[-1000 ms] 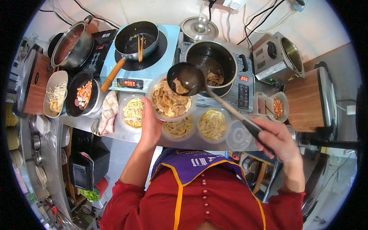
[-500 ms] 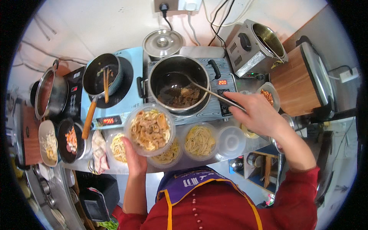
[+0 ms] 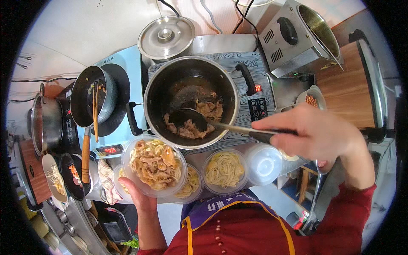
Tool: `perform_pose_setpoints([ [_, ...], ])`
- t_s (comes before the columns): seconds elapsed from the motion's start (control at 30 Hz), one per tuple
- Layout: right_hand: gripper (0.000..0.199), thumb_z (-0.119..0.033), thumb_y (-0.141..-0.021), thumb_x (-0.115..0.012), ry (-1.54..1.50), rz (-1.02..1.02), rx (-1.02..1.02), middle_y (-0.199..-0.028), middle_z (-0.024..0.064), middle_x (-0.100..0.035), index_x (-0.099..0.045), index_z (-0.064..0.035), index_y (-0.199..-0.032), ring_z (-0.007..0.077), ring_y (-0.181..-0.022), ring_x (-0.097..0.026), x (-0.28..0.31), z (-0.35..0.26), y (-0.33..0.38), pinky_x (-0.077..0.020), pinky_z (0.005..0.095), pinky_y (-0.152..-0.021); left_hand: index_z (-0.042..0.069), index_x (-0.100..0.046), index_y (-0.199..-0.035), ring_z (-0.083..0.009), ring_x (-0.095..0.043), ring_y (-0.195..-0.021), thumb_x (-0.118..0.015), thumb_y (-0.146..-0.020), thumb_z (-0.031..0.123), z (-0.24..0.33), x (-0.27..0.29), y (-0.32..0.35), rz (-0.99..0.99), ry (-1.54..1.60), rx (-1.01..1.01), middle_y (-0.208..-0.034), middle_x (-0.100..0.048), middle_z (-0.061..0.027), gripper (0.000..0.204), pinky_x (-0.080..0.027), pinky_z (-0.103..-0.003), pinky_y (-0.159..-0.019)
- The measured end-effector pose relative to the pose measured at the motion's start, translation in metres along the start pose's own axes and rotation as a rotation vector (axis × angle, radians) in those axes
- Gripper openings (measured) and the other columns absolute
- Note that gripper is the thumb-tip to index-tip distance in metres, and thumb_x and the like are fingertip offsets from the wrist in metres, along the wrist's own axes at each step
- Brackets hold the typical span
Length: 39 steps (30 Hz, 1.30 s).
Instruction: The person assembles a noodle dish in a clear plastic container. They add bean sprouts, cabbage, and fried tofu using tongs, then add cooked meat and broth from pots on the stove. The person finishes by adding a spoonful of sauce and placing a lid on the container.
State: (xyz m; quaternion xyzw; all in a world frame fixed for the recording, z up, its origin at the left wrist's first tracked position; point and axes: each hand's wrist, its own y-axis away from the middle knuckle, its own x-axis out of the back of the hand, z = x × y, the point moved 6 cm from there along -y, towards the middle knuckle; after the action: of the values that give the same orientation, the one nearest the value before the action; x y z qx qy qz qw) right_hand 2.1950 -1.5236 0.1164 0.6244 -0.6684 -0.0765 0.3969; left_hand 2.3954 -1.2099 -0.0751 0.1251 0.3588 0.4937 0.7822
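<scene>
Noodles and meat fill the clear bowl (image 3: 154, 166) that my left hand (image 3: 137, 196) holds from below, fingers curled around its bottom edge. The bowl sits at about seven o'clock from the big black pot (image 3: 191, 101), just beside the pot's rim.

My right hand (image 3: 316, 135) is closed tight around the handle of a black ladle (image 3: 189, 120). The handle runs out from the pot toward four o'clock, and the scoop end rests down inside the pot, in the brown meat (image 3: 195, 121) at the bottom.

The pot stands on a grey cooker (image 3: 255, 80) with a small red light. A shiny round lid (image 3: 166, 37) lies at eleven o'clock from the pot, close to it.

At three o'clock from my bowl, a second bowl (image 3: 224, 170) holds plain noodles, and next to that is an upturned clear tub (image 3: 264, 163). Another noodle bowl (image 3: 190, 187) peeks out under my full one.

At nine o'clock from the big pot there is a small dark pan (image 3: 92, 95) on a blue cooker (image 3: 127, 72), with a wooden stick resting across it. A silver pot (image 3: 47, 123) stands farther out that way. A square metal machine (image 3: 299, 36) sits at one o'clock.
</scene>
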Motion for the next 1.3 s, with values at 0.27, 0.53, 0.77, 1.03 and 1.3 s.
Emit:
perform_pose_setpoints([
  [0.27,0.039,-0.015,-0.098,-0.053,-0.443,0.154,-0.215,-0.064,0.0021,-0.059,-0.056,-0.0016,-0.134,0.0049,-0.043,-0.045,0.002,0.033,0.014,-0.0353,0.0216,-0.039,0.003,-0.027,-0.152,-0.0280,-0.037,-0.140,-0.026,-0.097,0.070,-0.002,-0.024,-0.018,-0.079,-0.039,0.011,-0.154,-0.036,-0.0132,0.086,-0.030,-0.043,-0.116],
  [0.53,0.039,-0.015,-0.096,-0.052,-0.636,0.392,-0.157,-0.063,0.0020,-0.058,-0.058,-0.0005,-0.132,0.0046,-0.041,-0.043,-0.001,0.045,0.045,-0.0320,0.0205,-0.038,0.000,-0.028,-0.151,-0.0271,-0.035,-0.142,-0.028,-0.098,0.068,0.006,-0.047,-0.015,-0.200,-0.142,-0.057,-0.155,-0.035,-0.0138,0.086,-0.027,-0.041,-0.118],
  [0.77,0.043,-0.017,-0.093,-0.052,-0.780,0.432,-0.024,-0.062,0.0041,-0.059,-0.057,0.0008,-0.132,0.0043,-0.037,-0.039,-0.025,0.022,0.084,-0.0269,0.0173,-0.033,-0.002,-0.031,-0.148,-0.0260,-0.040,-0.139,-0.026,-0.103,0.059,0.009,-0.047,-0.005,-0.261,-0.041,-0.087,-0.151,-0.039,-0.0154,0.076,-0.030,-0.041,-0.117],
  [1.03,0.042,-0.012,-0.095,-0.052,-0.639,0.422,-0.020,-0.068,0.0007,-0.059,-0.057,-0.0058,-0.136,0.0019,-0.045,-0.042,-0.078,-0.022,0.108,-0.0298,0.0165,-0.038,-0.001,-0.033,-0.147,-0.0247,-0.045,-0.135,-0.028,-0.104,0.055,0.017,-0.051,0.014,-0.367,0.044,-0.108,-0.148,-0.043,-0.0151,0.071,-0.036,-0.040,-0.113],
  [1.3,0.052,0.001,-0.080,-0.065,0.291,0.655,0.397,-0.091,0.0177,-0.069,-0.060,-0.0053,-0.132,0.0292,-0.074,-0.067,-0.112,-0.076,0.112,-0.0531,0.0335,-0.069,0.000,-0.034,-0.147,-0.0253,-0.049,-0.132,-0.031,-0.103,0.058,0.028,-0.040,0.026,-0.334,0.060,-0.157,-0.145,-0.046,-0.0158,0.073,-0.042,-0.040,-0.108],
])
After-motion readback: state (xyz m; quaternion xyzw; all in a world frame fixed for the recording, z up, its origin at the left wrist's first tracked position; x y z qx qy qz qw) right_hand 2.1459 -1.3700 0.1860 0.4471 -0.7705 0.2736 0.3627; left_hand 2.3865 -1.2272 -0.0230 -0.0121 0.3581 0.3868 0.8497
